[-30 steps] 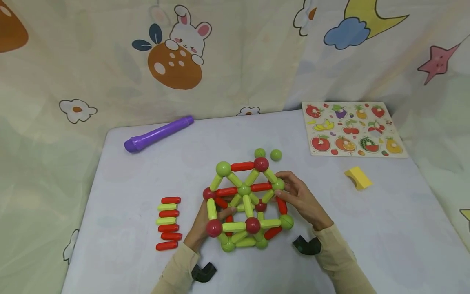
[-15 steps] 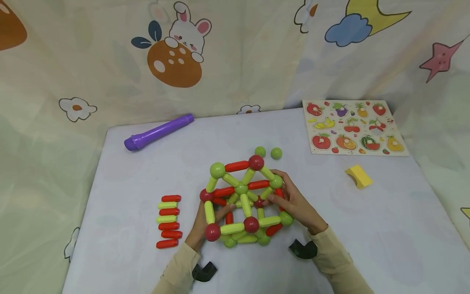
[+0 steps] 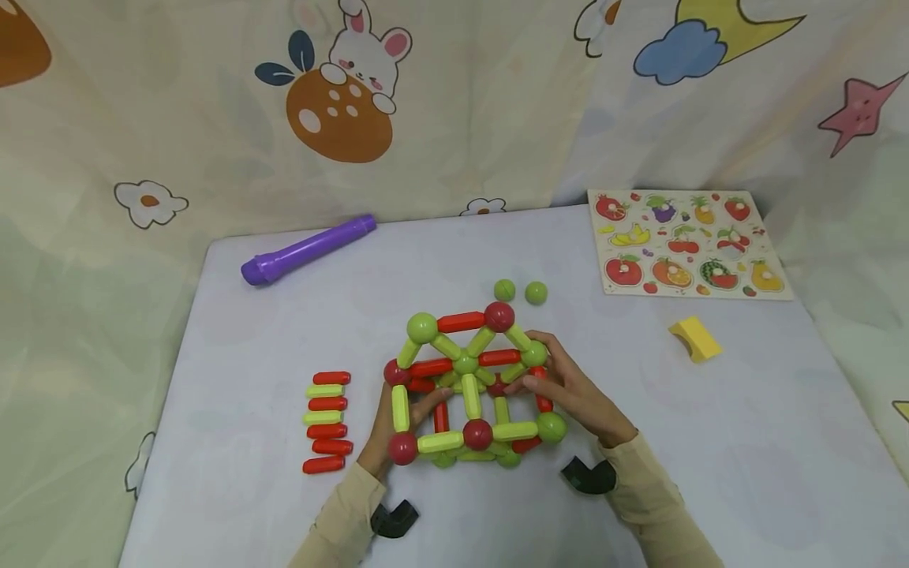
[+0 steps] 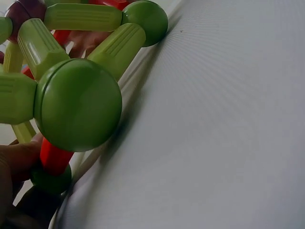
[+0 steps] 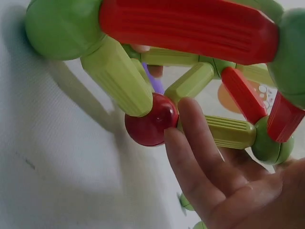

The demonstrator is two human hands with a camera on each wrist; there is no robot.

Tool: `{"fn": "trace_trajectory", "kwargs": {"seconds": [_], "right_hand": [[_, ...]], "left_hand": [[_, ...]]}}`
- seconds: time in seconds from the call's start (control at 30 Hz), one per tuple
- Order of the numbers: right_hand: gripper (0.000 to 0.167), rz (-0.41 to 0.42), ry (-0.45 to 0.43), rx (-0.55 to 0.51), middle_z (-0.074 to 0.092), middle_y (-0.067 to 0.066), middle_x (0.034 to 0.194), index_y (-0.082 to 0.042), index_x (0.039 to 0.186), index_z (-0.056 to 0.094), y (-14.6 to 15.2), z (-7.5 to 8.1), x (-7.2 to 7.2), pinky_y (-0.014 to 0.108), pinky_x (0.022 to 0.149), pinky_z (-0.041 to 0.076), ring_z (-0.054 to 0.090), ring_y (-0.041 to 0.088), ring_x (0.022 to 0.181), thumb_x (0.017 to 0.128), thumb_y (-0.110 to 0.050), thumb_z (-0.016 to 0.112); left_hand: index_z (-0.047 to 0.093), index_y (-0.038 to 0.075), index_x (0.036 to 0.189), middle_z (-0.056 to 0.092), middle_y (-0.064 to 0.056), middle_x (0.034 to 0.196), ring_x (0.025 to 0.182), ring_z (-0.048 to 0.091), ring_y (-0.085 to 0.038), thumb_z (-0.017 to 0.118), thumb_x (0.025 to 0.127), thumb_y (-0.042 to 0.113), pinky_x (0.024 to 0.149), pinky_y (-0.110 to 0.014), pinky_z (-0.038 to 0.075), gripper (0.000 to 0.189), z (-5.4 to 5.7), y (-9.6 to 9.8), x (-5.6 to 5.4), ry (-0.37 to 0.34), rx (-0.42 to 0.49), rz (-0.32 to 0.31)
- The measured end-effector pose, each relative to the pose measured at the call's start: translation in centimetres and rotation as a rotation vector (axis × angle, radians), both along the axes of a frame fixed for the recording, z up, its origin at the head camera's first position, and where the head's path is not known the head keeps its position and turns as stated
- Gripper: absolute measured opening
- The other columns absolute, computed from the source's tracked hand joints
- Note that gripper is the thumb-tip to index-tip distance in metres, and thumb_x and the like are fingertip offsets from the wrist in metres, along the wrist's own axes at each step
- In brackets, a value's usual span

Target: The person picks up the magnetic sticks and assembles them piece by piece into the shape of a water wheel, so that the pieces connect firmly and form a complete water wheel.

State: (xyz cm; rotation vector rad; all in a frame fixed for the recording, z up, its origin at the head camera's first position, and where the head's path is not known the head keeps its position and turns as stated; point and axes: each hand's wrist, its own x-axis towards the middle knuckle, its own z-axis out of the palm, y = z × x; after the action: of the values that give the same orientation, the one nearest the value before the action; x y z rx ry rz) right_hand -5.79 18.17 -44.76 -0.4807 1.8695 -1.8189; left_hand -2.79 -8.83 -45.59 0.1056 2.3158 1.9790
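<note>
A structure of magnetic building rods and balls (image 3: 465, 364), in red, dark red and light green, stands in both hands at mid-table in the head view. The left hand (image 3: 387, 430) grips its left side, the thumb reaching inward across the rods; its other fingers are mostly hidden. On the right side, the right hand (image 3: 578, 390) holds the structure around a green ball (image 3: 534, 353). The right wrist view shows two fingertips (image 5: 193, 112) against a lower dark red ball (image 5: 151, 119) and its rod. In the left wrist view, a green ball (image 4: 78, 105) hides much of the frame.
Several loose red and green rods (image 3: 327, 404) lie in a column at left. Two green balls (image 3: 536, 293) sit behind the structure. A purple tube (image 3: 308, 251), a fruit puzzle board (image 3: 689, 244) and a yellow arched block (image 3: 695, 339) lie farther out. Dark curved pieces (image 3: 394, 520) are by the wrists.
The structure has tipped and shifted slightly left, its front side now covering more of the lower balls. The right hand's fingers have moved inward from the green ball toward a dark red ball.
</note>
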Motion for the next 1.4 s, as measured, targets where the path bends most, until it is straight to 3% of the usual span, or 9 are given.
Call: {"fn": "trace_trajectory", "kwargs": {"seconds": [0.23, 0.47, 0.67, 0.8, 0.97, 1.2, 1.4], "right_hand": [[0.047, -0.045, 0.011, 0.021, 0.060, 0.022, 0.113, -0.013, 0.142, 0.024, -0.3, -0.3, 0.0, 0.030, 0.093, 0.048, 0.065, 0.040, 0.095, 0.101, -0.013, 0.045], [0.045, -0.065, 0.013, 0.004, 0.059, 0.023, 0.115, -0.013, 0.143, 0.026, -0.4, -0.5, 0.0, 0.032, 0.094, 0.048, 0.066, 0.036, 0.094, 0.101, -0.013, 0.044], [0.043, -0.073, 0.012, 0.024, 0.064, 0.024, 0.107, -0.012, 0.140, 0.028, -0.4, -0.4, 0.0, 0.034, 0.091, 0.050, 0.065, 0.039, 0.093, 0.100, -0.014, 0.046], [0.043, -0.075, 0.011, 0.027, 0.064, 0.023, 0.107, -0.012, 0.139, 0.028, -0.4, -0.2, 0.0, 0.034, 0.091, 0.050, 0.064, 0.041, 0.093, 0.100, -0.015, 0.046], [0.042, -0.078, 0.014, 0.041, 0.064, 0.022, 0.107, -0.012, 0.139, 0.028, -0.5, 0.2, 0.0, 0.036, 0.090, 0.050, 0.064, 0.041, 0.094, 0.101, -0.016, 0.044], [0.038, -0.080, 0.039, 0.024, 0.062, 0.023, 0.108, -0.011, 0.138, 0.029, -0.6, 0.5, -0.2, 0.041, 0.091, 0.050, 0.063, 0.043, 0.096, 0.103, -0.017, 0.040], [0.035, -0.103, 0.050, -0.011, 0.050, 0.020, 0.130, -0.007, 0.136, 0.034, -0.6, 0.3, -0.6, 0.049, 0.093, 0.049, 0.058, 0.041, 0.110, 0.103, -0.017, 0.040]], "left_hand": [[0.050, 0.002, 0.128, 0.067, -0.010, 0.107, 0.089, 0.061, -0.016, 0.074, 0.083, 0.008, 0.082, -0.026, 0.052, 0.051, 0.1, -0.3, -0.1, -0.087, -0.028, -0.039], [0.046, 0.015, 0.139, 0.063, -0.002, 0.123, 0.108, 0.059, -0.020, 0.068, 0.090, 0.017, 0.097, -0.035, 0.046, 0.054, -0.2, -1.3, -0.6, -0.143, 0.079, -0.152], [0.043, 0.017, 0.141, 0.061, -0.003, 0.121, 0.108, 0.058, -0.020, 0.069, 0.088, 0.014, 0.093, -0.030, 0.049, 0.059, -1.6, -2.7, -0.6, -0.131, 0.112, -0.109], [0.051, 0.012, 0.132, 0.060, -0.005, 0.116, 0.107, 0.056, -0.021, 0.069, 0.088, 0.010, 0.091, -0.029, 0.049, 0.047, -2.2, -3.5, -0.7, -0.108, 0.127, -0.068], [0.056, 0.008, 0.121, 0.062, -0.005, 0.110, 0.102, 0.057, -0.019, 0.067, 0.089, 0.008, 0.088, -0.028, 0.049, 0.033, -1.7, -3.8, -0.9, -0.110, 0.104, -0.062], [0.056, 0.003, 0.117, 0.062, -0.006, 0.106, 0.098, 0.057, -0.017, 0.067, 0.089, 0.007, 0.085, -0.026, 0.049, 0.030, 0.6, -3.4, -0.9, -0.122, 0.109, -0.053], [0.059, 0.000, 0.110, 0.063, 0.000, 0.097, 0.091, 0.056, -0.014, 0.068, 0.087, 0.002, 0.079, -0.023, 0.049, 0.025, 0.7, -3.3, -1.0, -0.095, 0.120, -0.047]]}}
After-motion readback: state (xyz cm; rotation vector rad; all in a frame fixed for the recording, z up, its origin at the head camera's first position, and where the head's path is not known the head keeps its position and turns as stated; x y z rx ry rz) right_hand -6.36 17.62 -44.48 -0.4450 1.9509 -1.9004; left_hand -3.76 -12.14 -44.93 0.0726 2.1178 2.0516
